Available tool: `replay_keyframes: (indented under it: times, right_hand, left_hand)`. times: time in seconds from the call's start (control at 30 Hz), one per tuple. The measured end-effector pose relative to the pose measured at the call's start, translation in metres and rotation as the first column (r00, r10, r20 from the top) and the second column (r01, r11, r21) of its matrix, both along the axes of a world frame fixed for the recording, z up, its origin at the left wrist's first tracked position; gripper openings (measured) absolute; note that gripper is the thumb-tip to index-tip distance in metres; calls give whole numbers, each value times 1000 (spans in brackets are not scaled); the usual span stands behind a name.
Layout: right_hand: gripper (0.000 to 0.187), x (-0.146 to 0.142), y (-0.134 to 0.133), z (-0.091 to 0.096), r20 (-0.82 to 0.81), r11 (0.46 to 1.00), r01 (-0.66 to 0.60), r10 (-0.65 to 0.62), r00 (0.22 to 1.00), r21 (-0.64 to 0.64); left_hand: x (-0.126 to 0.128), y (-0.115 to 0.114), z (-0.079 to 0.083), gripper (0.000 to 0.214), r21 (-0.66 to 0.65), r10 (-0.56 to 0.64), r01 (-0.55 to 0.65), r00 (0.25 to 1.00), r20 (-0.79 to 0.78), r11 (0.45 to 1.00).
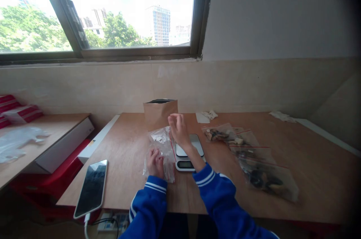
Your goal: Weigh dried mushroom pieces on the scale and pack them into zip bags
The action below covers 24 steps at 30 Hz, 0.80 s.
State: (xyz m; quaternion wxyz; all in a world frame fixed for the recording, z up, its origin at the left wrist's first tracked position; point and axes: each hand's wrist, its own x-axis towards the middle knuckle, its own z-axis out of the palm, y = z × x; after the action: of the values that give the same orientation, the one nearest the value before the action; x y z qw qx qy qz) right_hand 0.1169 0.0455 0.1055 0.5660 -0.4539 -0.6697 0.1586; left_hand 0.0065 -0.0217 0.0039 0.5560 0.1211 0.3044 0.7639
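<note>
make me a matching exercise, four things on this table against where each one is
Things:
1 phone
2 brown paper bag
3 scale
4 clear bag

Places:
a held by the left hand
b upright at the back
c by the left front edge
d below the raised right hand

Pairs: 1-c, 2-b, 3-d, 4-a

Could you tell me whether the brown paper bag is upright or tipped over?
Upright: the brown paper bag stands on its base behind the scale, its dark mouth facing up.
</note>
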Motion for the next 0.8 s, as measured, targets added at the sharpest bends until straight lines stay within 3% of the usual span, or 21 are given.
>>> replay_keyframes:
  times: [0.1, 0.17, 0.3, 0.47, 0.53, 0.6, 0.67, 0.77, 0.8]
  right_hand:
    - [44, 15, -22, -31, -149, 952, -152, 115, 982, -266]
    - [43, 29, -27, -44, -247, 904, -233, 149, 957, -359]
    - [42, 53, -31, -52, -457, 890, -263, 70, 887, -373]
    - [40, 51, -50, -56, -514, 916, -200, -9, 858, -349]
    - [39, 44, -65, -57, -497, 913, -195, -10, 868, -358]
    - [42, 38, -83, -58, -505, 884, -283, 63, 861, -372]
    - [51, 34, -101, -58, -570, 801, -462, 190, 799, -381]
    - [84, 30, -122, -58, -694, 580, -716, 325, 642, -390]
    - [91, 30, -126, -57, -721, 531, -752, 331, 608, -390]
  left_hand:
    - [3, -2, 1, 21, 69, -27, 36, 990, -136, 997]
    - [3, -4, 2, 16, 86, -42, 60, 978, -203, 994]
    - [-3, -13, 8, 10, 54, -81, 103, 944, -319, 993]
    - [-13, -32, 19, 23, 1, -287, 305, 896, -339, 952]
    - [-13, -37, 22, 37, -49, -296, 303, 863, -410, 952]
    - [-13, -40, 24, 39, -85, -235, 224, 823, -517, 971]
    - [-13, -42, 27, 36, -76, -137, 114, 785, -604, 991]
    - [-13, -44, 33, 37, -53, -17, -23, 754, -657, 998]
    - [-13, -45, 35, 38, -65, 6, -66, 745, -667, 996]
